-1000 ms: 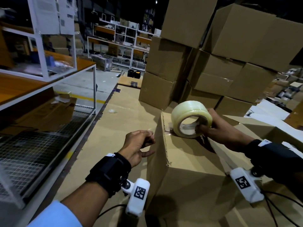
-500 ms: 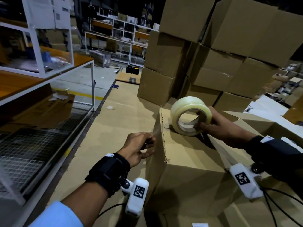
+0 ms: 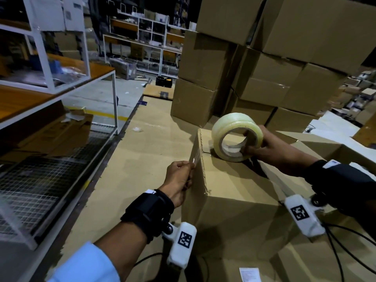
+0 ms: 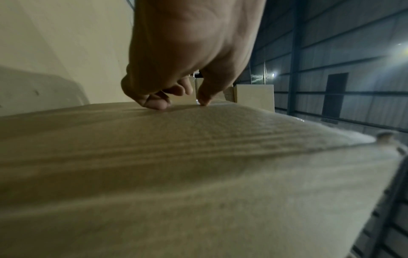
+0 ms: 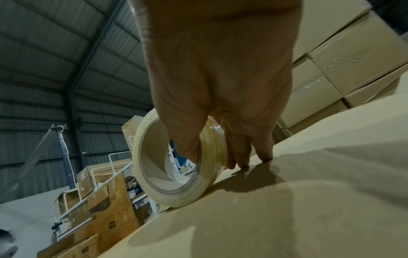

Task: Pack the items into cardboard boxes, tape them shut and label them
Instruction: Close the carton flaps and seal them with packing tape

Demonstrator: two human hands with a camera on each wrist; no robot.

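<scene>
Closed cardboard box (image 3: 240, 192) in front, flaps down, contents hidden. Behind it, a stack of shut boxes (image 3: 264, 64), contents likewise out of sight; to the right, another box (image 3: 329, 147) with a raised flap, inside not visible.

On the box top near its far left edge, a roll of clear tape (image 3: 237, 137), standing on its rim, tilted a little, hole facing roughly toward the camera and left, axis running across the box top. Gripped by the right hand (image 3: 270, 149): thumb hooked through the core, fingers wrapped over the outer band, fingertips (image 5: 264, 157) touching the cardboard in the right wrist view.

Left hand (image 3: 179, 180) against the left side wall of the box just under the top edge, fingers curled, thumb and forefinger pinching a clear strip of tape (image 3: 193, 159) pressed to the cardboard. Whether the strip runs unbroken to the roll, hard to tell.

White paper slip (image 3: 249, 274) lying on flat cardboard at the bottom edge. Metal shelving (image 3: 61, 92) to the left.
</scene>
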